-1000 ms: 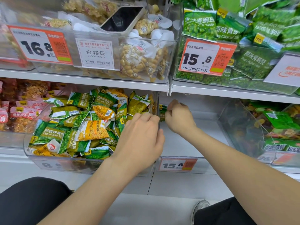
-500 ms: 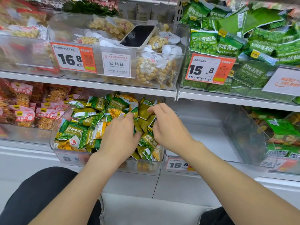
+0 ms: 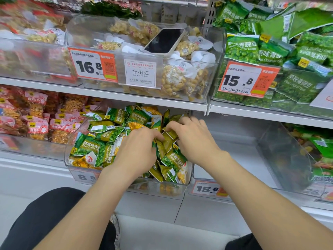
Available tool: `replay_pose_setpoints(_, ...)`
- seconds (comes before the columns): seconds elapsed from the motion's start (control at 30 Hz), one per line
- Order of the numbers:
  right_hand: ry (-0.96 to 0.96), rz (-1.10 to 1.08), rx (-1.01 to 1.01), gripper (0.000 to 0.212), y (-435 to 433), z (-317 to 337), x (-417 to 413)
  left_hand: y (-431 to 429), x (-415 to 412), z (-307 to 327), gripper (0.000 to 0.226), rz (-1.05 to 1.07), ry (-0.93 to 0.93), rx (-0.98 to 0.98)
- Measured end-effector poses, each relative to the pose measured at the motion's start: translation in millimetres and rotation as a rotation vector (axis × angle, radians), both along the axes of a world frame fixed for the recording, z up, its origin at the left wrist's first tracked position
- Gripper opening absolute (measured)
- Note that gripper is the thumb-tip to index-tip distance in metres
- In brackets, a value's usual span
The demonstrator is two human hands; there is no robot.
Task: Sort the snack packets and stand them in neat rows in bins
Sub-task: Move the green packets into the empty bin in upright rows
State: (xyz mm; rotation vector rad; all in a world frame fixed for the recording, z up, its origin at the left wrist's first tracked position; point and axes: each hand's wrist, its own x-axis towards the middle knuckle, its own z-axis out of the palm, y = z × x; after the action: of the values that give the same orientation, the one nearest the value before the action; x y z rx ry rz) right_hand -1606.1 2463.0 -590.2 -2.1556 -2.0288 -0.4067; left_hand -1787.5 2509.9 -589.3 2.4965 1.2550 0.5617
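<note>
Bin (image 3: 173, 192), lower shelf, holds a jumbled heap of pea packets (image 3: 93, 148) (no rows yet). Left hand (image 3: 137, 150) curls into them, hold hidden; right hand (image 3: 196, 141) pinches one olive packet (image 3: 168, 135). Tugging could spill neighbours over the front.

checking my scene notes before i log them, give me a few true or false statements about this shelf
1. The left hand and right hand are both among the garlic pea packets. True.
2. A phone lies on the packets in an upper-shelf bin. True.
3. The upper right price tag reads 26.8. False: it reads 15.8.
4. The clear bin right of the hands is packed full. False: no packets show in it.
</note>
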Motion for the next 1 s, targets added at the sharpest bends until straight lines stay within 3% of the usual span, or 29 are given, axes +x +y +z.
replay_pose_setpoints(0.17, 0.109, 0.053, 0.109, 0.034, -5.7, 2.7, 7.9, 0.7, -5.1, 1.8, 0.027, 0.052, -0.108, 0.032)
replay_pose_setpoints(0.3, 0.137, 0.044, 0.223, 0.03, -16.6, 5.3, 20.4, 0.2, -7.1, 6.5, 0.015, 0.048, -0.212, 0.053)
replay_pose_setpoints(0.43, 0.321, 0.038, 0.284, 0.035, -34.7, 7.4, 24.7, -2.9, -7.2, 14.2, 0.006, 0.068, -0.395, 0.001)
replay_pose_setpoints(0.53, 0.565, 0.021, 0.376, 0.026, -46.1, 10.7, 16.5, -9.5, -3.7, 19.7, 0.006, 0.062, -0.52, -0.057)
replay_pose_setpoints(0.7, 1.187, 0.058, 0.525, 0.017, -66.4, 22.7, -6.0, -21.9, 3.9, 20.9, 0.006, -0.049, -0.608, -0.023)
replay_pose_setpoints(0.8, 1.469, 0.152, 0.439, 0.015, -77.7, 27.6, -15.2, -26.2, 11.6, 22.8, 0.012, -0.037, -0.689, -0.194)
replay_pose_setpoints(0.9, 1.439, 0.138, 0.294, 0.017, -81.6, 23.6, -16.1, -33.4, 18.3, 23.1, 0.017, -0.093, -0.795, -0.443)
replay_pose_setpoints(1.0, 1.414, 0.069, 0.296, 0.02, -82.2, 19.5, -11.8, -35.9, 22.1, 21.8, 0.033, -0.146, -0.864, -0.62)
